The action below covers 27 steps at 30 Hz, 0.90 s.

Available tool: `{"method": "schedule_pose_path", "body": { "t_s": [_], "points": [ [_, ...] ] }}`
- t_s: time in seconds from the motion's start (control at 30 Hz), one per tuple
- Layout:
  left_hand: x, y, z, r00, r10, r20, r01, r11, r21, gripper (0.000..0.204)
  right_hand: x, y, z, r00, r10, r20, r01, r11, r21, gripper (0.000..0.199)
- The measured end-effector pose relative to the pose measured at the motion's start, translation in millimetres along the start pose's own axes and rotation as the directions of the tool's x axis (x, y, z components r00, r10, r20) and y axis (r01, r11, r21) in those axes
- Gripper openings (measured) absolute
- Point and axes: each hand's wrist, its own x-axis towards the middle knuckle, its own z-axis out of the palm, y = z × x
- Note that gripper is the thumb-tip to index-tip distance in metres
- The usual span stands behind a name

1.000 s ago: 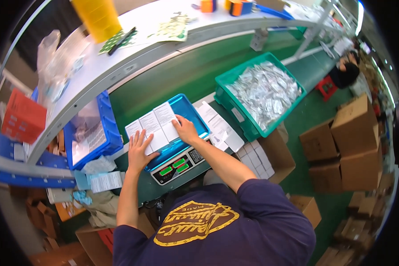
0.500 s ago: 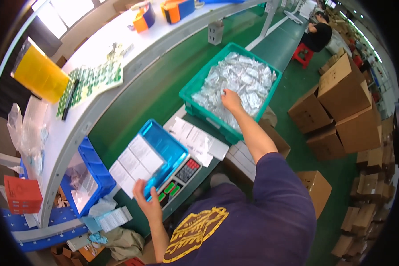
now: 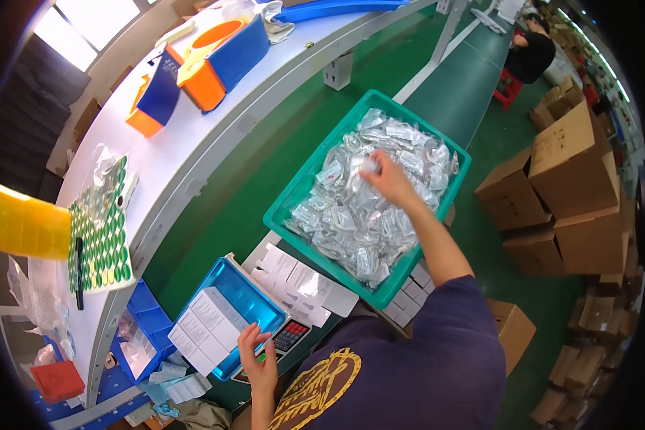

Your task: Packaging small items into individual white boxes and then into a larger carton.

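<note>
My right hand (image 3: 390, 180) is over the green plastic bin (image 3: 279, 208), its fingers pinched on a clear plastic packet (image 3: 362, 168) that is blurred. Many similar clear packets (image 3: 344, 215), with small contents I cannot make out, fill the bin. My left hand (image 3: 256, 358) is open, fingers apart and slightly curled, at the near edge of a digital scale (image 3: 292, 335) with a blue tray (image 3: 259, 294). Several small white printed boxes (image 3: 208, 330) lie together on that tray, next to my left fingertips.
Printed white sheets (image 3: 294, 283) lie between scale and bin. On the raised shelf at left are orange-and-blue tape dispensers (image 3: 215, 64), a sheet of green round stickers (image 3: 104, 236) and a black pen (image 3: 79, 272). Cardboard boxes (image 3: 573, 186) stand at right; a seated person (image 3: 532, 54) is farther off.
The view has shifted, bringing the bin nearer. My left hand has drawn back slightly from the boxes, fingers now raised. My right hand stays over the bin, and a blurred packet shows at its fingertips.
</note>
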Motion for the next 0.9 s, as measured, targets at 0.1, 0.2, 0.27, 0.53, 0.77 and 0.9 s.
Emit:
{"method": "schedule_pose_path", "body": {
  "t_s": [0.1,0.2,0.27,0.53,0.77,0.9],
  "points": [
    [7.9,-1.0,12.9,0.998,-0.069,-0.002,0.069,0.997,0.027,0.036,94.0,-5.6,-21.2,0.957,-0.045,-0.288,0.101,0.977,0.185,0.031],
    [18.1,-1.7,28.0,0.992,-0.127,0.001,0.127,0.991,0.046,0.036,205.8,12.7,-15.7,0.863,-0.117,-0.491,0.270,0.929,0.254,0.029],
    [21.4,-0.1,34.8,0.985,-0.172,0.014,0.171,0.982,0.074,0.036,259.6,10.8,-7.5,0.815,-0.168,-0.555,0.305,0.938,0.164,0.028],
    [29.9,-11.2,41.6,0.959,-0.284,-0.021,0.285,0.957,0.062,0.036,358.4,10.3,41.7,0.924,0.139,-0.357,0.322,0.224,0.920,0.036],
    [49.9,-6.2,35.7,0.945,-0.324,-0.037,0.326,0.943,0.068,0.036,369.1,53.8,93.5,0.896,-0.145,-0.421,0.415,0.614,0.671,0.036],
    [54.7,-4.8,34.6,0.943,-0.327,-0.057,0.330,0.943,0.036,0.035,346.5,78.1,116.3,0.856,-0.343,-0.386,0.491,0.773,0.402,0.036]
  ]
}}
